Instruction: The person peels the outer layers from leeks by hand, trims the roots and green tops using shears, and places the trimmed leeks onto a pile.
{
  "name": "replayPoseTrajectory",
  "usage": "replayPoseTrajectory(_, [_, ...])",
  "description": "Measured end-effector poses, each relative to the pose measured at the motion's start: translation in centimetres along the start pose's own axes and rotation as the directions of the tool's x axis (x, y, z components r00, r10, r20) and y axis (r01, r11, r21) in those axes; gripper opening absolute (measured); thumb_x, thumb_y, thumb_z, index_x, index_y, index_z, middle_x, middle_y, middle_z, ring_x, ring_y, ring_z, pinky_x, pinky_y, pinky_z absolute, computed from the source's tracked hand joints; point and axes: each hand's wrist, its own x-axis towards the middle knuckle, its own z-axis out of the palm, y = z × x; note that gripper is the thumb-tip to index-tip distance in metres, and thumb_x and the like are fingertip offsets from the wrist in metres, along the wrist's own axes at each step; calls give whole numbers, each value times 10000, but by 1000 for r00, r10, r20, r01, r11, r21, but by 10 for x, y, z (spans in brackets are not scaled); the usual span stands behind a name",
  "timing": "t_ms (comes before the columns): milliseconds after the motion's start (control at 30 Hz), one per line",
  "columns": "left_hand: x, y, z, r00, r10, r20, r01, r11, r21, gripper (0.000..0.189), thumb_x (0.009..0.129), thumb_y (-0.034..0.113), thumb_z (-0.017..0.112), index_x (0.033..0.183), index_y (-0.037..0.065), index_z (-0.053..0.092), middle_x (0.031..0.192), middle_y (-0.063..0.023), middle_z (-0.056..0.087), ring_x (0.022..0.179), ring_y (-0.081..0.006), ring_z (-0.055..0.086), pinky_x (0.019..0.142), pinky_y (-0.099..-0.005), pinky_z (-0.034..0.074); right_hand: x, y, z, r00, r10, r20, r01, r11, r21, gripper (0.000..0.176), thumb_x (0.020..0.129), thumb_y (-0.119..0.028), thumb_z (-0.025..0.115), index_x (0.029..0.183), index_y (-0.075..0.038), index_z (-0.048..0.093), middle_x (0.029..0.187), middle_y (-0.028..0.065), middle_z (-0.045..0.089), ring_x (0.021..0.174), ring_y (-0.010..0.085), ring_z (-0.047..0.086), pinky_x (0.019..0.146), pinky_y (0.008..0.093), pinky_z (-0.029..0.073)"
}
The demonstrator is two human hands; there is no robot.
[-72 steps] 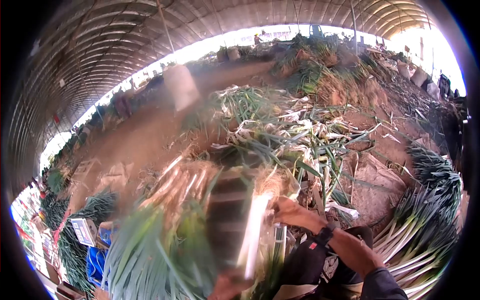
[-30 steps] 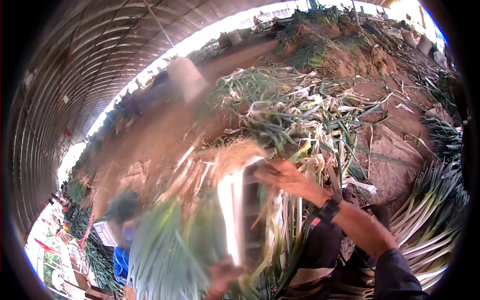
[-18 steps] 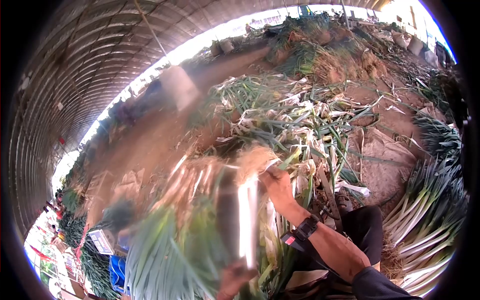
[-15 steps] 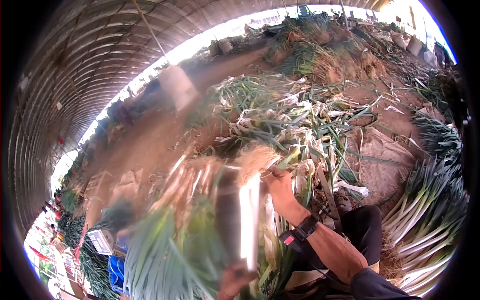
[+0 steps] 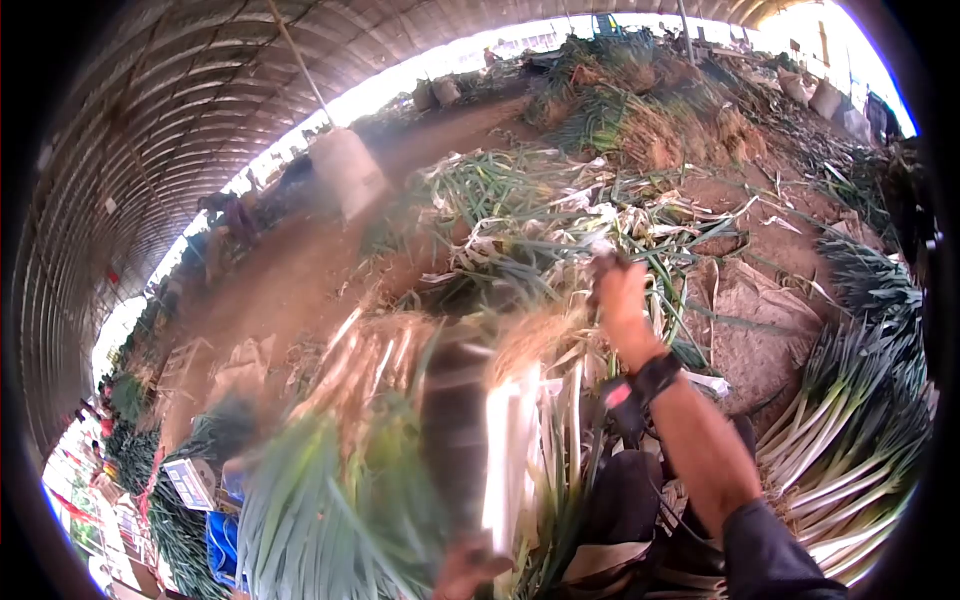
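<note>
My left hand (image 5: 470, 566), low in the view, is wrapped round the white stalks of a leek bunch (image 5: 508, 455), whose brown roots (image 5: 535, 345) point up and away. My right hand (image 5: 622, 292), with a dark band (image 5: 658, 376) on the wrist, is stretched forward over a heap of stripped leaves (image 5: 560, 245). Its fingers look bent but are blurred, and whether they hold anything is unclear. Left of the bunch lie more leeks (image 5: 310, 500), with green leaves toward me and roots away.
Clean-looking leeks (image 5: 840, 440) are piled on the right beside a brown sack (image 5: 765, 330). Ahead lies a large leek pile (image 5: 650, 120). A whitish block (image 5: 347, 172) hangs on a pole at the upper left. A white box (image 5: 190, 482) and blue bag (image 5: 224, 545) are at lower left.
My right hand has moved up and forward, away from the root end of the bunch to above the leaf heap. My left hand stays at the stalks.
</note>
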Motion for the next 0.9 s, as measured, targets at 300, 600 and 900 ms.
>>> replayPoseTrajectory(300, [24, 0, -4, 995, -24, -96, 46, 973, 228, 402, 838, 186, 833, 1166, 1, 692, 1063, -82, 728, 954, -151, 647, 889, -316, 518, -65, -49, -31, 631, -339, 697, 587, 797, -144, 97, 903, -47, 637, 991, -7, 648, 824, 84, 642, 648, 160, 611, 568, 308, 529])
replayPoseTrajectory(600, [23, -5, 11, 998, 57, -8, -50, 931, 361, 377, 768, 217, 889, 1040, 19, 718, 1057, -77, 704, 963, -169, 642, 840, -332, 528, -111, -3, 8, 602, -426, 675, 756, 577, -309, 153, 921, -115, 601, 846, 18, 605, 782, 198, 647, 617, 330, 648, 553, 422, 534])
replayPoseTrajectory(900, [-14, 38, 4, 980, 92, -177, -83, 995, 57, 211, 784, 54, 767, 991, 27, 737, 870, 21, 709, 774, -64, 607, 713, -239, 483, -9, -4, -42, 719, -278, 637, 693, 219, -687, 429, 852, 22, 567, 1273, -54, 579, 764, 133, 667, 591, 225, 645, 491, 341, 519])
